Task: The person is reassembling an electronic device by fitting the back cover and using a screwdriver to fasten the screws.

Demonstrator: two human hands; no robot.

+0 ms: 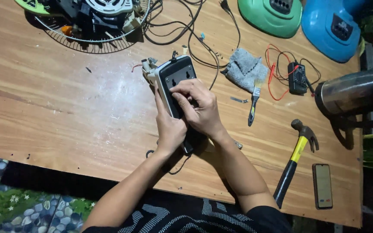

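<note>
Wooden table (65, 108) (scuffed), tiled floor (5, 203)

One head-worn view looks steeply down, close over the wooden table (57, 108), facing its far edge.

Left hand (169, 129) and right hand (199, 108) grip a black-and-white casing (175, 77) on the wooden table (65, 108).

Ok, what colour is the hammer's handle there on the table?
Head view: the hammer handle is yellow near the head and black along the grip.
</note>
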